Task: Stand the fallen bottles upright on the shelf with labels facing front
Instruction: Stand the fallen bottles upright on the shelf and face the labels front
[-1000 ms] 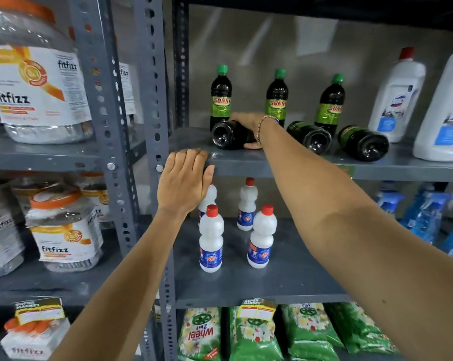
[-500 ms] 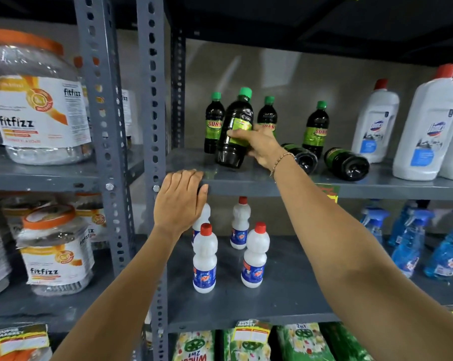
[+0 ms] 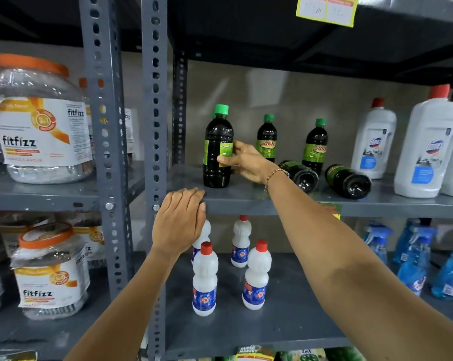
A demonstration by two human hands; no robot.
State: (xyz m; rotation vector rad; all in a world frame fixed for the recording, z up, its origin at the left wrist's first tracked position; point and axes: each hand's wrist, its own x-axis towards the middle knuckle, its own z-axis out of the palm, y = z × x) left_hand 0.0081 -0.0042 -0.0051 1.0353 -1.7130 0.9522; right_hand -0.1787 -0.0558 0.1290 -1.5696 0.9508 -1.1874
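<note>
A dark bottle with a green cap (image 3: pixel 217 147) stands upright near the front left of the grey shelf (image 3: pixel 246 201). My right hand (image 3: pixel 246 161) grips its right side at the green label, which faces right rather than front. Two more dark bottles (image 3: pixel 266 138) (image 3: pixel 316 144) stand upright further back with their labels forward. Two others lie on their sides, bases toward me (image 3: pixel 299 175) (image 3: pixel 349 181). My left hand (image 3: pixel 179 221) rests flat on the shelf's front edge, holding nothing.
Large white bottles (image 3: pixel 372 142) stand at the shelf's right end. Small white red-capped bottles (image 3: pixel 204 280) sit on the shelf below, with blue spray bottles (image 3: pixel 412 259) to their right. Jars with orange lids (image 3: pixel 41 121) fill the left rack behind grey uprights (image 3: pixel 155 126).
My right hand lifted the leftmost fallen bottle, tipped it up and set it standing on the shelf. My left hand stayed on the shelf edge. The camera came closer.
</note>
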